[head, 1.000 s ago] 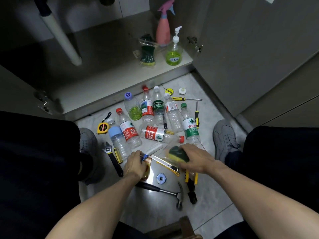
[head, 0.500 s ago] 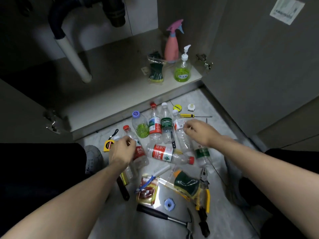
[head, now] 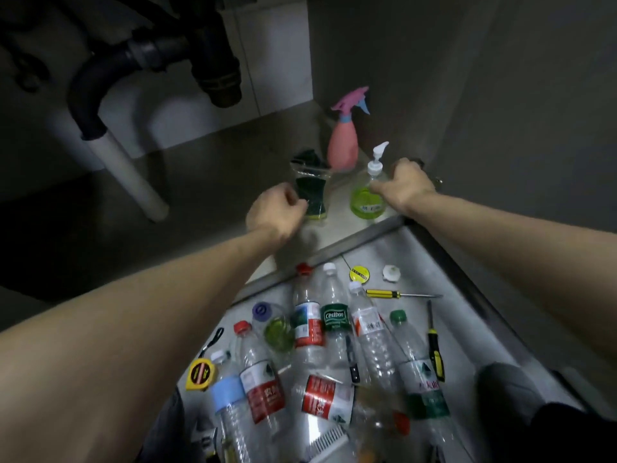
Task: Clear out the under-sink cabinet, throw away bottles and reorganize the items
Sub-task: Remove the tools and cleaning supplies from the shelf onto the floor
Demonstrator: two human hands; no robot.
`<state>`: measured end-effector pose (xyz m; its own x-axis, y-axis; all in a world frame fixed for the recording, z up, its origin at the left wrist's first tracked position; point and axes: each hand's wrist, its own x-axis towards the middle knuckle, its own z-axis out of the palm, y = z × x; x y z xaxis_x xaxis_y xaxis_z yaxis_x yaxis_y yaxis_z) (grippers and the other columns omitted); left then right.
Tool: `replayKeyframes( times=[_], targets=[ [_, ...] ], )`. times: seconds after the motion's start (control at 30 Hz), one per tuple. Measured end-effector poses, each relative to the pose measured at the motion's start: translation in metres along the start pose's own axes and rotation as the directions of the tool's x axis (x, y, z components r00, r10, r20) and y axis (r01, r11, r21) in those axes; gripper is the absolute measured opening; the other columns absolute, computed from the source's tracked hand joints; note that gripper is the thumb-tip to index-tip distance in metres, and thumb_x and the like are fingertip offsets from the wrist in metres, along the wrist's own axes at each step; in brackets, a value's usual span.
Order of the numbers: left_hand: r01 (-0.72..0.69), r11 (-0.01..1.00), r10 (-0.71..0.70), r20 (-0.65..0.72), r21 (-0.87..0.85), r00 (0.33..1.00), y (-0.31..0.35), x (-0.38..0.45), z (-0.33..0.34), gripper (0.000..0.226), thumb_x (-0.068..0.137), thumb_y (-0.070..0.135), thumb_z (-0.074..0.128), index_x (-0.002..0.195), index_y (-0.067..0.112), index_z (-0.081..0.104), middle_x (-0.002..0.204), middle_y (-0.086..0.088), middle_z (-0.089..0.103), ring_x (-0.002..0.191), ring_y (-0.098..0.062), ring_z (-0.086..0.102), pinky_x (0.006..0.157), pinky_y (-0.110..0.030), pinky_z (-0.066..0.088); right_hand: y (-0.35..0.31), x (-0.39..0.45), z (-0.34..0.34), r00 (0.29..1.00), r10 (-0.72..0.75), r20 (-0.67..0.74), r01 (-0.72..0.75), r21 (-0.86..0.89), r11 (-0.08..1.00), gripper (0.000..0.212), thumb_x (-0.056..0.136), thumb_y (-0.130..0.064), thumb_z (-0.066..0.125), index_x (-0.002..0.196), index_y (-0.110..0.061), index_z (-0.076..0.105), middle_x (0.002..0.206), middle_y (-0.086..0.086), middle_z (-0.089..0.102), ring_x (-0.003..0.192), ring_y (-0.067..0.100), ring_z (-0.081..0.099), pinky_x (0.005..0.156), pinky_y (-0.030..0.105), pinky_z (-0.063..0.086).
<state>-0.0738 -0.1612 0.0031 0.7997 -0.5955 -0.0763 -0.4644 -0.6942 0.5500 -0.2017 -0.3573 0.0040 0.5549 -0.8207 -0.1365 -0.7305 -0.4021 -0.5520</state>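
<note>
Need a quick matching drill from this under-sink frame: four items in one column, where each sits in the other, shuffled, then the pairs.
Items
1. pink plastic spray bottle
2. green liquid pump dispenser bottle
3. yellow tape measure
4. yellow-handled screwdriver with a long thin shaft

Places
A. on the floor, left of the empty bottles
B. inside the cabinet, at the back beside the right wall
C. on the floor, just past the bottle caps, lying sideways
D. at the cabinet's front edge, beside the right hand

Pairs: 1-B, 2-D, 3-A, 4-C
</note>
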Motion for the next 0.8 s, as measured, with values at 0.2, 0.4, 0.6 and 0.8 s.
replayKeyframes(
  times=[0.2,0.4,0.6,0.8],
  targets=[
    [0.115,0.973,-0.13,0.061,0.203,0.99,0.019,0.075,0.067,0.063,0.085,0.05,0.066,0.136,0.017,0.05,0.145,-0.012,0.039,0.136,-0.032,0.037,0.103,-0.041,0.042,0.003,0.047,0.028,0.996,0.089,-0.031,-0.082,0.174,0.981,0.088,0.071,-0.04,0.086,0.14,-0.006,0.044,0.141,0.016,0.05,0.131,0.035,0.05,0.108,0.044,0.043],
    [0.194,0.958,-0.208,0.047,0.209,0.977,-0.003,0.098,0.104,0.095,0.079,0.054,0.073,0.149,0.011,0.027,0.148,-0.016,0.039,0.133,-0.035,0.043,0.102,-0.04,0.043,0.009,0.066,0.052,1.0,0.028,-0.006,-0.027,0.079,0.996,0.082,0.07,-0.035,0.089,0.135,-0.012,0.046,0.136,0.009,0.052,0.129,0.031,0.05,0.105,0.043,0.044],
    [0.168,0.979,-0.173,0.031,0.116,0.984,-0.013,0.095,0.104,0.079,0.078,0.05,0.073,0.14,0.013,0.04,0.138,-0.013,0.05,0.124,-0.035,0.051,0.099,-0.039,0.047,0.015,0.058,0.058,0.996,-0.043,-0.079,0.049,0.075,0.996,0.067,0.074,-0.037,0.085,0.128,-0.015,0.051,0.128,0.006,0.056,0.12,0.031,0.057,0.094,0.037,0.045],
    [-0.103,0.992,0.11,0.109,-0.066,0.988,-0.031,0.058,0.076,0.048,0.064,0.043,0.073,0.102,0.03,0.047,0.099,0.005,0.06,0.086,-0.019,0.059,0.065,-0.029,0.042,0.063,0.011,0.055,0.933,-0.223,-0.281,0.267,0.129,0.955,0.074,0.071,-0.066,0.069,0.128,-0.021,0.053,0.124,0.001,0.059,0.122,0.024,0.055,0.097,0.035,0.044]
  ],
)
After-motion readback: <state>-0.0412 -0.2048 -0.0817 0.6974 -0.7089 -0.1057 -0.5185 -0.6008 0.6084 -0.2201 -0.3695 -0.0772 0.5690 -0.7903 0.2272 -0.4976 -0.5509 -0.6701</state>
